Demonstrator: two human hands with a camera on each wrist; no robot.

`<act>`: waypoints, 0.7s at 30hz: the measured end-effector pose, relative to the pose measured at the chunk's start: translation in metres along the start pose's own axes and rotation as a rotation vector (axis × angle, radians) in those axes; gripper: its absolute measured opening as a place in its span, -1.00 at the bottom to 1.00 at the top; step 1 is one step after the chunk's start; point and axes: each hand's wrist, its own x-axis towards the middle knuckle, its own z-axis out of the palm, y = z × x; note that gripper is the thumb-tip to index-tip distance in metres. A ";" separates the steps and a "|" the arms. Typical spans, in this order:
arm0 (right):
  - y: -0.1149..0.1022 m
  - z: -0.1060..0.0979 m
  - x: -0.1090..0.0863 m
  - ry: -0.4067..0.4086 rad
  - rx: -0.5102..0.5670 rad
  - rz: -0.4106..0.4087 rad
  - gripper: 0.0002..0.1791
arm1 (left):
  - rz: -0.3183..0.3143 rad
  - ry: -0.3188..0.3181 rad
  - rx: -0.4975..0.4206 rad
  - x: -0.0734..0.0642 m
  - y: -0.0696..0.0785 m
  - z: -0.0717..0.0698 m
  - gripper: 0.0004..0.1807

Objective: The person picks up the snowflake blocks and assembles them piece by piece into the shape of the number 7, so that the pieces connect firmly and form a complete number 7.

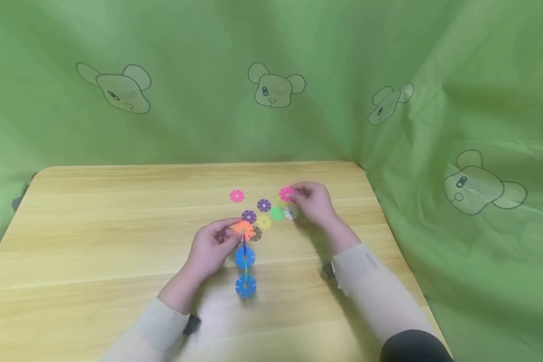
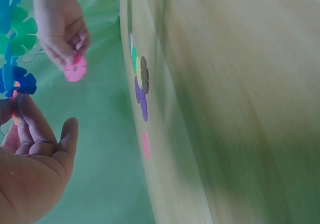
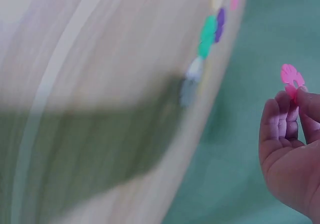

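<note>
My left hand (image 1: 210, 249) pinches an orange notched plastic disc (image 1: 243, 230), the top piece of a chain of interlocked snowflake discs. Below the orange one hang a dark blue disc (image 2: 25, 81) seen edge-on, a blue disc (image 1: 244, 257), a green disc (image 2: 22, 32) and another blue disc (image 1: 246, 286). Between thumb and fingers, my right hand (image 1: 314, 203) holds a pink disc (image 3: 291, 76), raised above the table and apart from the chain.
Loose discs lie on the wooden table (image 1: 95, 241) beyond the chain: pink (image 1: 237, 196), purple (image 1: 264, 205), yellow (image 1: 264, 221), green (image 1: 277, 213), pale clear (image 1: 291, 212) and brown (image 1: 256, 234). A green curtain (image 1: 199, 125) with printed mouse heads stands behind and to the right.
</note>
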 end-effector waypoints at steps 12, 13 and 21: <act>-0.029 0.008 -0.040 -0.101 0.022 -0.199 -0.84 | 0.031 0.015 -0.002 0.000 0.001 0.000 -0.59; -0.031 0.009 -0.042 -0.106 0.021 -0.205 -0.85 | 0.031 0.017 -0.003 0.000 0.000 0.000 -0.60; -0.044 0.020 -0.057 -0.177 0.003 -0.296 -0.83 | 0.000 0.050 -0.007 -0.001 0.001 0.002 -0.61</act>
